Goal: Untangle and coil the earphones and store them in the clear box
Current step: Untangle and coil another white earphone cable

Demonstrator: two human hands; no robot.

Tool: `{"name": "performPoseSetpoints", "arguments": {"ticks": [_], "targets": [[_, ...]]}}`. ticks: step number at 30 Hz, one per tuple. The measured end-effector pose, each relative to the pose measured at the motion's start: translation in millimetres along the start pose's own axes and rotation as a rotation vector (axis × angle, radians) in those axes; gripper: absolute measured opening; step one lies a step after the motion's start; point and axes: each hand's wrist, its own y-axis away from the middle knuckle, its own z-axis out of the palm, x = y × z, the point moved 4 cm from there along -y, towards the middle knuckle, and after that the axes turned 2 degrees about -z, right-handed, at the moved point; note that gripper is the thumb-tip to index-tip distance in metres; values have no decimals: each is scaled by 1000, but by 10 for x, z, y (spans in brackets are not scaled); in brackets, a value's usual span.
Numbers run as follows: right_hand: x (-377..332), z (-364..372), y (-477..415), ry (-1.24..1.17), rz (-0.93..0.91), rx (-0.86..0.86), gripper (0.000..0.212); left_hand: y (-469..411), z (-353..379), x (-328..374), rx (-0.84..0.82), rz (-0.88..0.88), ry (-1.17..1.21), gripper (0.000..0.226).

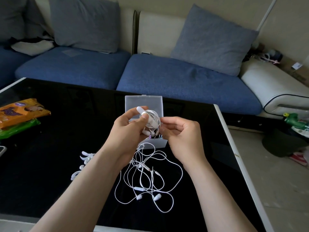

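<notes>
My left hand [129,129] grips a coiled white earphone bundle [151,119] wound round a white holder, thumb pressed on its front. My right hand [179,133] pinches the coil's right edge with thumb and forefinger. Both hands hover just above the clear box [143,102], whose lid stands open behind the coil; its base [157,143] shows below my hands with some earphones inside. A tangle of white earphones [148,178] lies loose on the black table between my forearms, with earbuds and jack plugs visible.
The black glass table [50,156] has a white rim. Several white cable holders [83,162] lie left of my left forearm. An orange snack packet [20,113] and a green one sit at the far left. A blue sofa stands behind the table.
</notes>
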Motion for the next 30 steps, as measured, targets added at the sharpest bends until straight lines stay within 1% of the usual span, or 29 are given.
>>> {"name": "performPoseSetpoints", "arguments": {"ticks": [5, 8, 10, 12, 14, 18, 20, 21, 24, 25, 26, 28, 30], "targets": [[6, 3, 7, -67, 55, -9, 27, 1, 8, 10, -29, -15, 20, 22], [25, -1, -3, -51, 71, 3, 26, -7, 5, 10, -43, -37, 40, 23], [31, 10, -6, -37, 74, -8, 28, -6, 0, 10, -37, -56, 60, 23], [26, 29, -15, 10, 51, -31, 37, -15, -12, 9, -16, -67, 53, 21], [28, 55, -28, 86, -1, -53, 43, -27, -37, 10, -5, -69, 8, 19], [45, 115, -53, 226, -77, -102, 41, -84, -131, -21, 10, -84, -108, 20], [53, 145, -55, 226, -55, -133, 40, -106, -155, -46, 0, -96, -155, 23], [56, 167, -64, 222, -38, -137, 42, -111, -170, -48, -4, -90, -182, 24], [77, 253, -84, 216, 22, -176, 59, -137, -193, -34, 0, -58, -243, 22], [83, 298, -94, 208, 41, -204, 61, -152, -203, -40, 7, -51, -273, 21], [84, 338, -95, 204, 50, -235, 60, -166, -210, -54, 20, -39, -319, 20], [81, 408, -98, 228, 39, -287, 49, -206, -233, -78, 53, -10, -441, 21], [93, 444, -114, 252, 29, -278, 42, -232, -234, -91, 45, -17, -487, 24]]}}
